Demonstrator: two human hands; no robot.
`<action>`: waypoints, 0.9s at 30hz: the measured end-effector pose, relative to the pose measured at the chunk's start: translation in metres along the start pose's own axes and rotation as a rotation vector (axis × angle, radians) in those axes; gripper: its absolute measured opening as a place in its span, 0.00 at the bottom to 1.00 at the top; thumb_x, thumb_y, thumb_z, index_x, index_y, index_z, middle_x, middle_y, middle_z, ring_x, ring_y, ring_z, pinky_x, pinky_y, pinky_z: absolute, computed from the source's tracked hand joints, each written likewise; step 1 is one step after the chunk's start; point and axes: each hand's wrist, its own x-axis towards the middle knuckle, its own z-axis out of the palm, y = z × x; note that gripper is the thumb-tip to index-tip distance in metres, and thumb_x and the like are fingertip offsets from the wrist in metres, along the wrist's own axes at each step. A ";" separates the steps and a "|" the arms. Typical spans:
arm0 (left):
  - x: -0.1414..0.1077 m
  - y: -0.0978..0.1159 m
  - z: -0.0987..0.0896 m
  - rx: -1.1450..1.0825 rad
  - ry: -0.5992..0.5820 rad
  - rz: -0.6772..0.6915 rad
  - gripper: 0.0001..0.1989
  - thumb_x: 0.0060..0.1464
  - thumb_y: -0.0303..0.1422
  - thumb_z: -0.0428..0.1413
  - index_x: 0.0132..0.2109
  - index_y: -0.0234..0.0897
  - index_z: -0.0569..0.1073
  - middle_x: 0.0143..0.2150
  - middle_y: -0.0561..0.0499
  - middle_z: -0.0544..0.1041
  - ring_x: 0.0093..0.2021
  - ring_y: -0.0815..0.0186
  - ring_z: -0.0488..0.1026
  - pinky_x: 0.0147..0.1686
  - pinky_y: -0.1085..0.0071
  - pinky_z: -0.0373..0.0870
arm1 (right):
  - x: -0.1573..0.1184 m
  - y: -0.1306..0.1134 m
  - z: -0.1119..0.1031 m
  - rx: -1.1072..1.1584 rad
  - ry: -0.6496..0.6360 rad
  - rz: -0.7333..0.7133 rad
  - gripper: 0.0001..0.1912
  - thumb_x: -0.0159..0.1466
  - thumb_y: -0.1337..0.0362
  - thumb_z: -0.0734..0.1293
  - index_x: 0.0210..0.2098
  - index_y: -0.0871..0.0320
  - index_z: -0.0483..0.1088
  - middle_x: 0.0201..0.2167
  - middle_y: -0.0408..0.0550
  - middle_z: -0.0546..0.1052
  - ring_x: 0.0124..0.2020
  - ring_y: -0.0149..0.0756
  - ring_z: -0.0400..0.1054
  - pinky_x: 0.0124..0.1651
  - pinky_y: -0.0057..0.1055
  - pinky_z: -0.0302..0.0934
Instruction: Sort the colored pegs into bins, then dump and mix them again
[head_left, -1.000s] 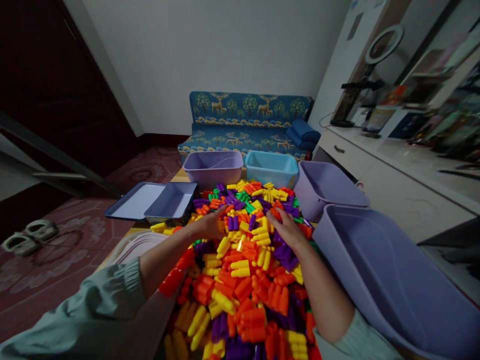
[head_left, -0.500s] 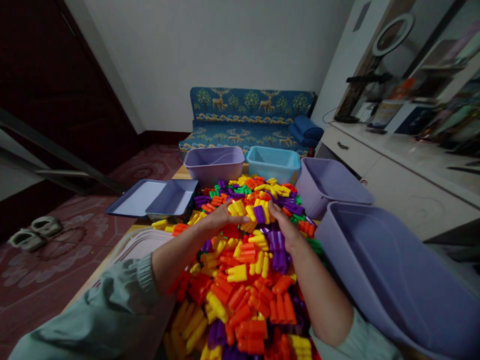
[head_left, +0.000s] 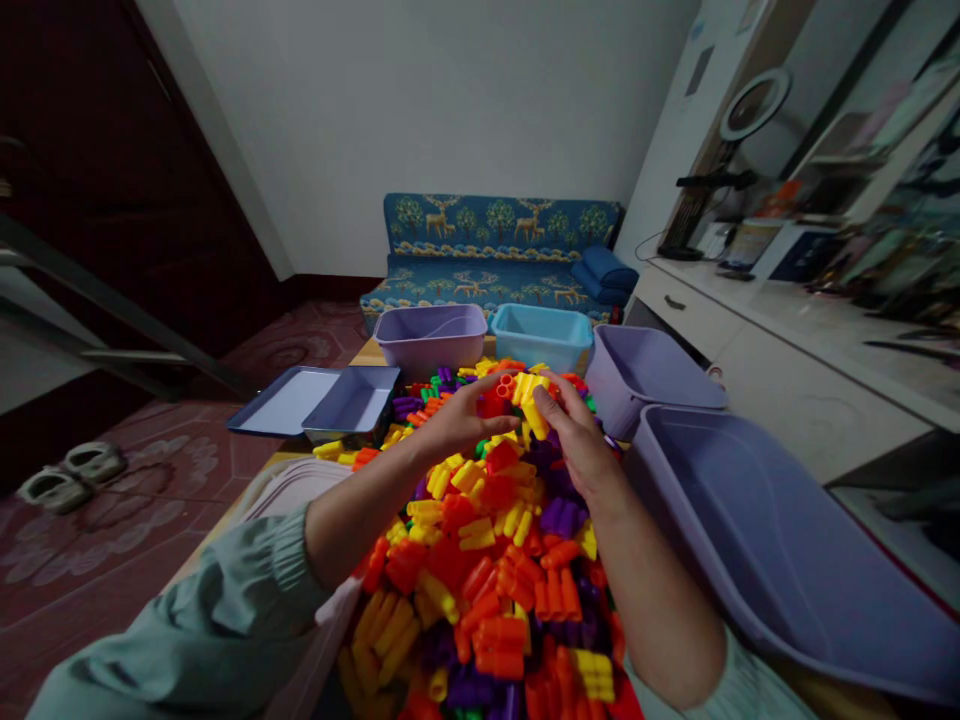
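A big heap of plastic building blocks shaped like joined bullets (head_left: 499, 632), in orange, yellow, purple and green, spreads over the table between my forearms. At the heap's far half, my right hand (head_left: 581, 437) pinches yellow blocks (head_left: 534, 405) between thumb and fingers. Facing it is my left hand (head_left: 474, 418), its thumb stretched out and its fingers apart, with red and orange blocks (head_left: 491, 403) showing in the gap. The left fingertips are near the yellow blocks; whether they touch them I cannot tell.
Purple bins (head_left: 431, 350) (head_left: 649, 365) (head_left: 750, 560) and a light blue bin (head_left: 541, 345) stand behind and right of the heap. An opened tin box (head_left: 351, 395) lies left, near pale stacked lids (head_left: 289, 490). A patterned sofa (head_left: 495, 240) and white cabinet (head_left: 765, 350) stand beyond.
My hands have drawn closer together over the heap. The yellow and purple blocks between them have shifted, and yellow ones are now in my right hand. The view has tilted slightly.
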 end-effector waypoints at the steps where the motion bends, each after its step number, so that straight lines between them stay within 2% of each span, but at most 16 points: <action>1: 0.001 0.001 0.000 0.025 0.002 0.036 0.40 0.45 0.43 0.67 0.64 0.36 0.66 0.63 0.40 0.69 0.63 0.50 0.65 0.62 0.54 0.60 | 0.002 0.002 0.000 0.003 0.012 0.015 0.34 0.58 0.40 0.66 0.58 0.53 0.66 0.60 0.50 0.70 0.60 0.45 0.64 0.64 0.46 0.57; 3: 0.004 0.003 0.001 0.083 -0.012 0.102 0.36 0.48 0.43 0.65 0.63 0.36 0.68 0.64 0.40 0.68 0.65 0.51 0.63 0.64 0.55 0.57 | 0.007 0.006 -0.001 0.010 0.031 0.032 0.34 0.57 0.41 0.67 0.55 0.55 0.69 0.59 0.53 0.71 0.59 0.46 0.65 0.64 0.46 0.56; 6: 0.006 0.002 -0.001 0.177 -0.041 0.160 0.30 0.52 0.43 0.62 0.61 0.39 0.71 0.64 0.41 0.68 0.66 0.52 0.61 0.64 0.55 0.58 | 0.012 0.010 -0.006 -0.027 0.026 -0.028 0.32 0.60 0.42 0.65 0.53 0.58 0.70 0.57 0.55 0.73 0.59 0.47 0.66 0.63 0.46 0.56; 10: -0.007 0.003 -0.011 0.468 -0.107 0.151 0.24 0.55 0.41 0.60 0.58 0.39 0.73 0.62 0.39 0.70 0.64 0.52 0.64 0.62 0.54 0.60 | 0.000 0.005 -0.020 -0.311 0.001 -0.129 0.26 0.62 0.47 0.63 0.51 0.58 0.72 0.57 0.56 0.73 0.61 0.46 0.64 0.66 0.46 0.53; 12: -0.027 0.009 -0.017 0.647 -0.206 0.078 0.29 0.53 0.41 0.61 0.60 0.38 0.71 0.62 0.37 0.69 0.61 0.50 0.67 0.61 0.52 0.62 | -0.022 -0.002 -0.031 -0.486 -0.045 -0.108 0.26 0.61 0.50 0.64 0.52 0.59 0.71 0.57 0.56 0.73 0.60 0.47 0.64 0.65 0.47 0.53; 16: -0.092 0.033 -0.020 0.877 -0.482 -0.206 0.54 0.38 0.47 0.68 0.70 0.45 0.54 0.70 0.34 0.54 0.66 0.42 0.59 0.60 0.46 0.62 | -0.092 -0.015 -0.059 -0.718 -0.213 0.008 0.32 0.61 0.51 0.65 0.63 0.53 0.62 0.65 0.52 0.64 0.65 0.45 0.58 0.67 0.46 0.52; 20: -0.146 0.045 -0.005 1.053 -0.618 -0.357 0.63 0.30 0.44 0.71 0.71 0.53 0.48 0.73 0.36 0.44 0.70 0.35 0.48 0.61 0.40 0.55 | -0.157 -0.009 -0.075 -0.968 -0.383 0.109 0.52 0.48 0.51 0.75 0.68 0.46 0.52 0.70 0.49 0.54 0.69 0.53 0.51 0.66 0.51 0.52; 23: -0.159 0.034 0.010 1.088 -0.616 -0.387 0.63 0.31 0.38 0.71 0.71 0.55 0.46 0.74 0.37 0.40 0.70 0.35 0.43 0.62 0.38 0.53 | -0.173 0.007 -0.067 -1.018 -0.429 0.187 0.57 0.46 0.53 0.76 0.70 0.47 0.49 0.72 0.52 0.47 0.70 0.56 0.47 0.65 0.53 0.53; 25: -0.155 0.022 0.016 1.064 -0.580 -0.338 0.63 0.32 0.35 0.70 0.71 0.58 0.44 0.74 0.40 0.40 0.71 0.35 0.43 0.62 0.37 0.53 | -0.170 0.019 -0.055 -1.001 -0.373 0.155 0.53 0.49 0.54 0.75 0.70 0.48 0.49 0.72 0.52 0.44 0.71 0.54 0.43 0.66 0.53 0.52; 27: -0.146 0.011 0.018 0.987 -0.556 -0.261 0.64 0.31 0.34 0.70 0.71 0.59 0.43 0.74 0.42 0.41 0.70 0.36 0.45 0.61 0.38 0.56 | -0.160 0.030 -0.044 -0.946 -0.294 0.090 0.49 0.53 0.55 0.72 0.69 0.49 0.49 0.72 0.52 0.46 0.72 0.51 0.41 0.68 0.52 0.49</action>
